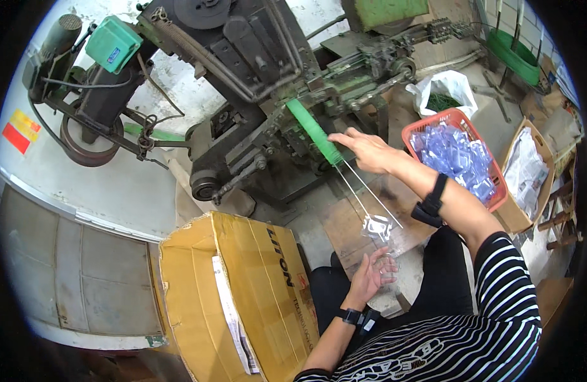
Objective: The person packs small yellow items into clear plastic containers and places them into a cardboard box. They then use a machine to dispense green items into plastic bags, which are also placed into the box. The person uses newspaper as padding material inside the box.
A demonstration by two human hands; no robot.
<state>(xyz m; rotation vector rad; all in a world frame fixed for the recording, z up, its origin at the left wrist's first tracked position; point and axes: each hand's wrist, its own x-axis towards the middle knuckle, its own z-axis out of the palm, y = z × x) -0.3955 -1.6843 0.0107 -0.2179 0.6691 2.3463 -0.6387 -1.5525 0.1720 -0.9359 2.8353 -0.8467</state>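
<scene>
A long stack of thin green pieces (314, 130) sits on two slim metal rods (363, 191) that slope out of the machine toward me. My right hand (366, 151) is at the lower end of that stack, index finger stretched out against its side and the other fingers partly bent. Near the rods' free ends is a small clear plastic piece (377, 227) with white edges. Below it my left hand (371, 274) is palm up, fingers apart. Something clear shows by its fingertips, but whether it rests on them I cannot make out.
A dark, greasy machine (255, 57) fills the far side. Right of me, a red basket (415, 127) holds bluish clear plastic pieces, beside a white bag (462, 83) and an open carton (535, 210). A large cardboard box (255, 274) stands left, a wooden board (344, 235) ahead.
</scene>
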